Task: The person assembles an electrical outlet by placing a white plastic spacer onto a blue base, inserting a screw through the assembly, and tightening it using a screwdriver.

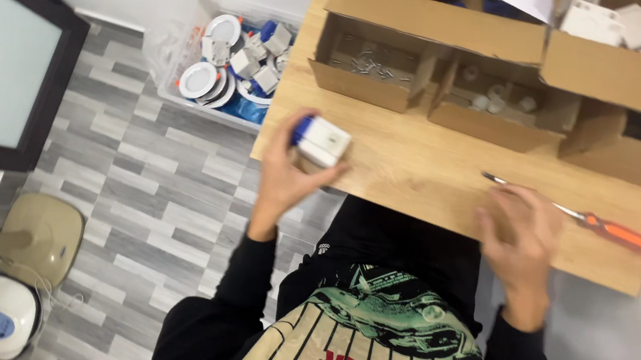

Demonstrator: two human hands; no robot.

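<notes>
Two cardboard boxes (370, 66) flank the table (422, 169); left hand (283, 179) fingers clasp a white block (322, 140), right hand (522, 233) fingers lie loosely spread by the screwdriver (606, 228).

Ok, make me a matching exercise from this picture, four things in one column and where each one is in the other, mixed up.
Things:
1. white and blue box
2. screwdriver
3. plastic bin
4. small screws

Places:
A. on the floor left of the table
B. in the left hand
C. in a cardboard compartment
D. on the table by the right hand

Pairs: 1-B, 2-D, 3-A, 4-C
</notes>
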